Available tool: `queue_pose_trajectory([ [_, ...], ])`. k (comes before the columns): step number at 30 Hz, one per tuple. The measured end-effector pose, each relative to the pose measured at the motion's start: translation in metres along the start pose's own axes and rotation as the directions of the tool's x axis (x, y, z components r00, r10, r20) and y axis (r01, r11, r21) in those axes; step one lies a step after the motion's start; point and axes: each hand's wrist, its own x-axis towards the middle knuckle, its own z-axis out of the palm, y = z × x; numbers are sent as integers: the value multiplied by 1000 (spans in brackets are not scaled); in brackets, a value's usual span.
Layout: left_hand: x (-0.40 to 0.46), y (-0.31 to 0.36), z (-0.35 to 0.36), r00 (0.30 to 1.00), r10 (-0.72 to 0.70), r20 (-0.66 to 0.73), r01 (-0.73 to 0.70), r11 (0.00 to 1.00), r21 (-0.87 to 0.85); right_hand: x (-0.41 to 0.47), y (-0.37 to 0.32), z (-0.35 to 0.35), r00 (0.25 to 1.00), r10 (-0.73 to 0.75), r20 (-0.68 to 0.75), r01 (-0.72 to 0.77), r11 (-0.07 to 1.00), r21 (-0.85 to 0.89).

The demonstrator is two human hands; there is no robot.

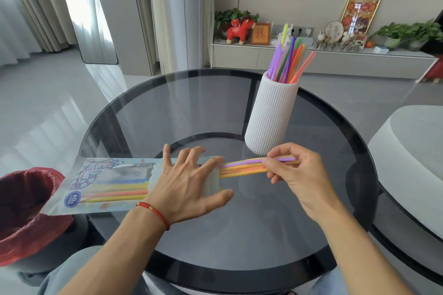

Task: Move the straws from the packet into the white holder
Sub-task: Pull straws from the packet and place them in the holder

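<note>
Two bare hands work over a round glass table (pixel 191 108). Left hand (pixel 189 182), fingers spread, presses flat on the straw packet (pixel 105 182), hiding its mouth. Right hand (pixel 294 170) pinches a bundle of straws (pixel 242 166) lying lengthwise left-to-right, half out. Behind stands the white holder (pixel 271 112), straws upright.

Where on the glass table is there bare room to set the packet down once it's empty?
Bare glass lies along the near edge of the table, below both hands, and on the far left behind the packet. It is crowded between the right hand and the white holder.
</note>
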Motion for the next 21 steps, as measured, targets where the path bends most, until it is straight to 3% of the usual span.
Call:
queue_pose_trajectory([
  [9, 8, 7, 14, 999, -8, -49, 9, 1000, 28, -2, -14, -6, 997, 70, 40, -80, 924, 375],
  [13, 10, 7, 15, 998, -13, -62, 17, 999, 52, -6, -11, 11, 989, 89, 114, -137, 835, 533],
  [15, 10, 10, 13, 996, -7, -90, 10, 999, 33, -9, -7, 26, 982, 95, 165, -167, 850, 499],
  [17, 10, 16, 14, 996, 23, -89, -22, 1000, 12, -14, 0, 46, 974, 95, 203, -164, 919, 359],
  [21, 7, 19, 21, 998, 13, -59, -14, 1000, -19, -11, 8, 65, 998, 64, 12, -65, 982, 177],
])
